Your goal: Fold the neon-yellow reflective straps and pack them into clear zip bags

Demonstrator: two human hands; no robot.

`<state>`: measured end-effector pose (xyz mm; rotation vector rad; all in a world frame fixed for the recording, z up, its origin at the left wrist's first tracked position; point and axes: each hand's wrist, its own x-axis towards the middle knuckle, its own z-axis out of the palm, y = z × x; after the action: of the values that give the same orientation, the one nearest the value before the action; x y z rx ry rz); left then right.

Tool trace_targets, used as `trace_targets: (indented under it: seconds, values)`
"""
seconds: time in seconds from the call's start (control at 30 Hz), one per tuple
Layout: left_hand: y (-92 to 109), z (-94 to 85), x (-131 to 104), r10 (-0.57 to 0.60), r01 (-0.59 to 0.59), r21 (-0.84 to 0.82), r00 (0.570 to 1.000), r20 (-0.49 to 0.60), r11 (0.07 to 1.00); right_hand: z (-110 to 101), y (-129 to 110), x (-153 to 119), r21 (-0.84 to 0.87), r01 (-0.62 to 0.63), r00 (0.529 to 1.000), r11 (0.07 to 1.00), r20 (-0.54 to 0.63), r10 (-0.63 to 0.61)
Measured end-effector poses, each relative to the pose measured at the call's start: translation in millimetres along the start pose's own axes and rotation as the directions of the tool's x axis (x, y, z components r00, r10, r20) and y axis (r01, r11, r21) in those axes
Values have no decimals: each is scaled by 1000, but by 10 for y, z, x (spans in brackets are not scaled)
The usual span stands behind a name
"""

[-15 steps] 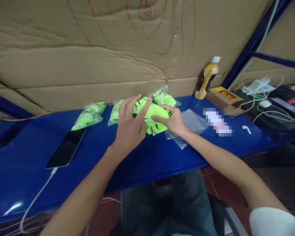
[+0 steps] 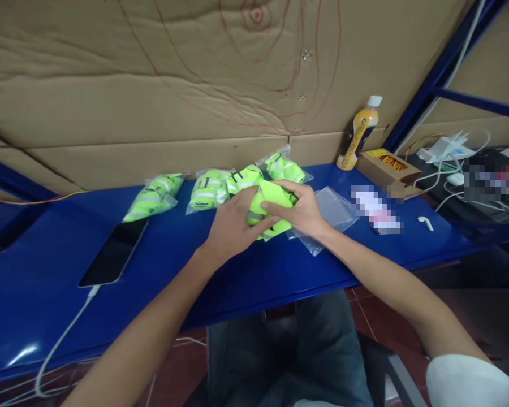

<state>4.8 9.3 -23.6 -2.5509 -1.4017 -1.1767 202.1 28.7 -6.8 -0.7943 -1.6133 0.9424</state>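
Note:
A folded neon-yellow reflective vest [image 2: 271,198] with grey strips is bunched between my two hands above the blue table. My left hand [image 2: 232,227] is closed round its left side, thumb across the front. On the other side my right hand [image 2: 304,210] grips it, thumb on top and fingers behind. Clear plastic bags [image 2: 333,210] lie flat just right of my right hand. Behind the bundle are a bagged vest [image 2: 210,189], more neon fabric [image 2: 248,176] partly hidden by the held one, and another bagged vest [image 2: 283,168].
Farther left a bagged vest [image 2: 155,195] lies by a phone [image 2: 114,252] on a white cable. At the right stand a yellow drink bottle [image 2: 359,133] and an open cardboard box [image 2: 388,169]. A white earbud [image 2: 425,223] and tangled cables are beyond. A cardboard wall [image 2: 110,113] closes the back.
My left hand was raised with fingers spread over the vest; it has now come down and closed on its left side. My right hand keeps its grip, nearly in place.

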Motion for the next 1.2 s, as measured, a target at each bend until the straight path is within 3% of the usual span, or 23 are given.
trace_targets:
  seconds: [0.13,0.2,0.3,0.4,0.57,0.63,0.73,0.8,0.87,0.93,1.03,1.2]
  values:
    - [69,22,-23,3,0,15,980,-200,1000,59,21,-29,-77,187,982,979,-5,-188]
    - [120,11,-17,44,-16,104,962,-270,994,109,64,-33,-47,178,982,983,63,-175]
    - [176,-13,-18,112,-35,268,954,-279,963,198,121,-44,71,78,989,994,122,-86]
    - [190,-25,-48,142,-57,333,961,-239,941,272,100,-79,191,1,990,981,140,-28]
    - [146,-68,-37,130,-87,169,955,-265,982,294,-43,-135,387,-292,952,874,208,226]
    - [114,-96,9,102,-64,128,943,-317,990,280,-75,-137,451,-336,941,827,206,270]
    - [78,-89,71,-24,61,85,923,-384,995,251,-65,-118,455,-230,973,860,93,211]
    - [71,-33,81,-210,190,-91,918,-337,977,224,-25,-95,361,-115,992,925,2,123]
    - [70,47,65,-396,303,-348,887,-237,887,190,25,-66,214,-14,999,977,-32,21]
    - [66,124,36,-500,336,-555,849,-171,761,155,66,-41,88,89,996,992,-26,-87]
    - [54,183,3,-504,265,-698,849,-159,666,126,78,-31,-1,200,980,980,15,-200]
    - [81,123,19,-391,174,-705,907,-158,688,175,55,-109,-49,218,969,975,127,-210]
